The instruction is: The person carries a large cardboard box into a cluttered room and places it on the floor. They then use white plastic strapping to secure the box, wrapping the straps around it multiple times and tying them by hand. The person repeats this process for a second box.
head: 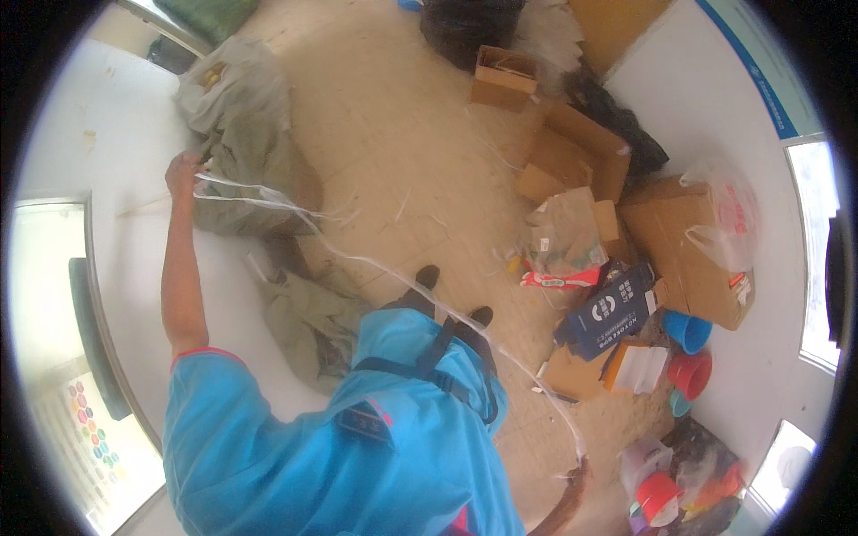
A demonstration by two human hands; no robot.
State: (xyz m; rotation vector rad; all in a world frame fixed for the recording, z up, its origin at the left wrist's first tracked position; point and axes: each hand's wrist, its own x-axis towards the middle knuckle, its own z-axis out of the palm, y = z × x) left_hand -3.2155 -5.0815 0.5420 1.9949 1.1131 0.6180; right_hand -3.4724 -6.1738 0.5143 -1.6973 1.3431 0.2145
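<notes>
My left hand (182,175) is raised at the far left with the arm stretched out, its fingers closed on white plastic twine (375,262). Near the hand the twine splits into two strands with a loose frayed tail. From there it runs taut across the front of my body to my right hand (579,463), low on the right. That hand is blurred and seen edge-on, and its fingers appear closed around the twine's other end. Behind the left hand stands a grey-green woven sack (248,151). Another such sack (312,321) lies slumped nearer to my legs.
Open cardboard boxes (570,151), a large carton (690,248) and a dark blue printed box (606,311) crowd the right wall. Blue (688,330) and red (690,375) plastic tubs stand below them. A black bag (469,30) is at the top. Twine scraps (403,204) litter the floor.
</notes>
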